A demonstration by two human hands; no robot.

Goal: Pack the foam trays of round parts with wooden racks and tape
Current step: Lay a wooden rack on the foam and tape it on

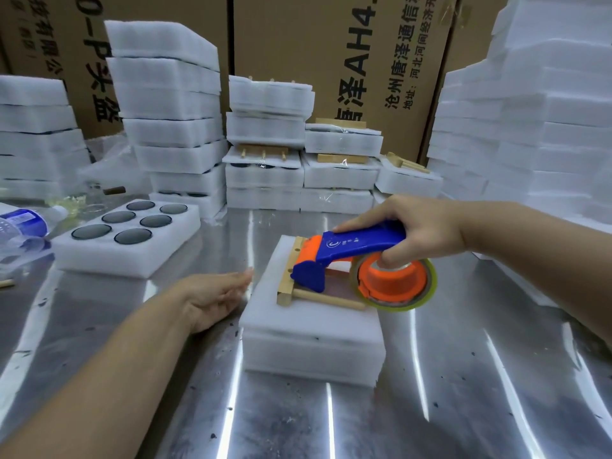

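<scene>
- In the middle of the shiny metal table (430,392): a closed stack of white foam trays (311,329), with a pale wooden rack with round pegs (288,276) lying flat on top.
- Gripping the blue and orange plastic tape gun (357,256) with the right hand (420,233), fingers curled over the handle and one tucked down into the roll of clear tape (394,283).
- Blue nose of the tape gun down on the rack, near its left bar.
- Resting the left hand (212,296) flat and spread on the table, fingertips at the left side of the foam; touching or just beside, hard to tell.
- Looks like the start of a strip of tape over the rack.
- Press the nose down firmly so the sticky end grabs.
- Pull straight across the rack and down the side of the foam, not at a slant.
- Hold the foam still with the left hand so it cannot slide on the smooth table.
- Keep fingers away from the cutting edge.
- Go gently: soft foam dents.
- Far left, well apart: an open white foam tray with six dark round parts (126,240), likely next.
</scene>
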